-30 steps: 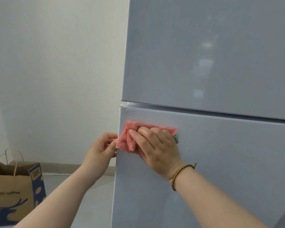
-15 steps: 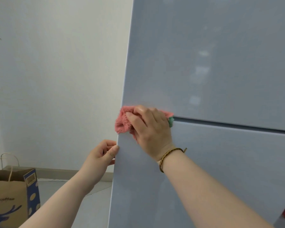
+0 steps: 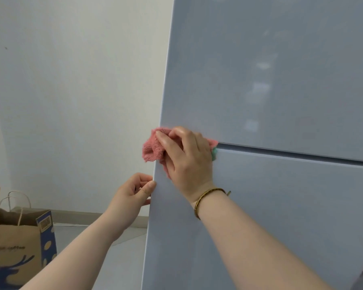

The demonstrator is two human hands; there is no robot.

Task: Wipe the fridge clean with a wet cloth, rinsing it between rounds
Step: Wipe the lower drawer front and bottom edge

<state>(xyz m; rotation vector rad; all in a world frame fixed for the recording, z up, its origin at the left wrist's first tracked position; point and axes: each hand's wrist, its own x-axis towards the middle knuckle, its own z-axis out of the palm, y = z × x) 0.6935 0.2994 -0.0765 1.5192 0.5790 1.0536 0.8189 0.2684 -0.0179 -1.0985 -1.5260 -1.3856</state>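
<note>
Fingers (image 3: 177,133) of the right hand (image 3: 187,162) curl round a bunched pink cloth (image 3: 152,148), pressing it against the tall grey-blue fridge (image 3: 270,80) at the left end of the seam between its upper and lower doors. Part of the cloth hangs past the door's edge. A white wall (image 3: 71,101) stands left, with a brown paper bag (image 3: 13,248) low beside it. The left hand (image 3: 132,193) pinches the fridge's left edge below the seam, thumb on the front. A thin bracelet (image 3: 205,197) circles the right wrist.

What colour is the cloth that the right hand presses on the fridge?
The cloth is pink, with a small green part showing beside the right hand; the head view shows it.
</note>
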